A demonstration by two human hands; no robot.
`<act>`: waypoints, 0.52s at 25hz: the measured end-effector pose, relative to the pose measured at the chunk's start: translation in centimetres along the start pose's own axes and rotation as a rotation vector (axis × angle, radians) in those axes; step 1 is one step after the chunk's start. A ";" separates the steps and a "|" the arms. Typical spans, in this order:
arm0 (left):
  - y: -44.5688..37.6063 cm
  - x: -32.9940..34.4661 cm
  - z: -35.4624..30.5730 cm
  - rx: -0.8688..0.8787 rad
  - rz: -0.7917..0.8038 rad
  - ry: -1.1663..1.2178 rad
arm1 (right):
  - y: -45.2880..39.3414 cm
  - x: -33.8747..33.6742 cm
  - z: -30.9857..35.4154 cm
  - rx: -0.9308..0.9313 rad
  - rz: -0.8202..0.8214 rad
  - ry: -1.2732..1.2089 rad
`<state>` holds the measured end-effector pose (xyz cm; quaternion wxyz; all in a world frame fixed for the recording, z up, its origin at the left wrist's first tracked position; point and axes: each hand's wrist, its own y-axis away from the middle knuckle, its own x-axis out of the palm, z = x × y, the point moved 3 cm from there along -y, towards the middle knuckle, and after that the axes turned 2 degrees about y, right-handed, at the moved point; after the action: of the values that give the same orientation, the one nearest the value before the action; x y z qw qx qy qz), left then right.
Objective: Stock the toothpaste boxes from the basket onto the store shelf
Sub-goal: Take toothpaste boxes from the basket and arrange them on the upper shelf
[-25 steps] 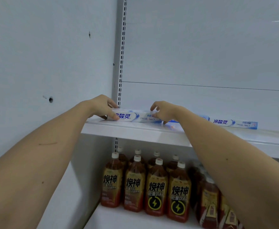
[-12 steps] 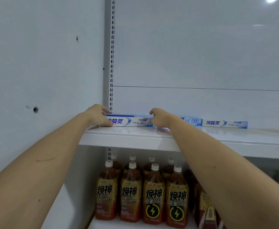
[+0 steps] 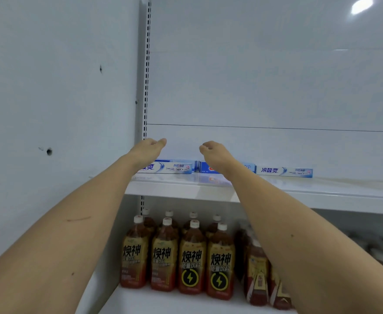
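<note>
Rising behind both hands, the white back panel (image 3: pixel 265 75) of the store unit fills most of the view, with a slotted upright (image 3: pixel 147 64) running down just beyond the left hand. Below the hands, the store shelf (image 3: pixel 299 193) runs across and is cut off at the right edge. Under it, below both forearms, stand rows of brown drink bottles (image 3: pixel 192 257); those beneath the right forearm are partly hidden and blurred.

Three toothpaste boxes lie end to end at the back of the shelf. The left toothpaste box (image 3: pixel 172 168) sits just below the left hand, its left end covered by that wrist. The middle toothpaste box (image 3: pixel 205 168) lies under the right hand, and most of its face is hidden by the wrist, so its print cannot be read. The right toothpaste box (image 3: pixel 284 172) lies well clear to the right of the right hand.

The left hand (image 3: pixel 148 148) and the right hand (image 3: pixel 214 151) hover apart above the boxes, fingers loosely bent, touching nothing and holding nothing.
</note>
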<state>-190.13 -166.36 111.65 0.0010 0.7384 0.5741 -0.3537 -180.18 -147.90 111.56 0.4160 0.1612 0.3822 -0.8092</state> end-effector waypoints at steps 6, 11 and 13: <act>6.3 1.0 -4.2 -0.104 -0.136 0.264 | 6.1 -6.3 -1.2 0.075 0.032 -0.157; 9.7 -1.9 -4.1 -0.161 -0.291 0.214 | 7.7 -7.6 -1.5 0.106 0.107 -0.128; 10.0 -2.8 -3.1 -0.146 -0.321 0.182 | 7.1 -6.5 -1.3 0.068 0.123 -0.056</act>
<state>-180.28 -170.87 111.32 -0.0537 0.6644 0.7062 -0.2388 -170.62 -145.95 111.06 0.4698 0.1758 0.3319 -0.7989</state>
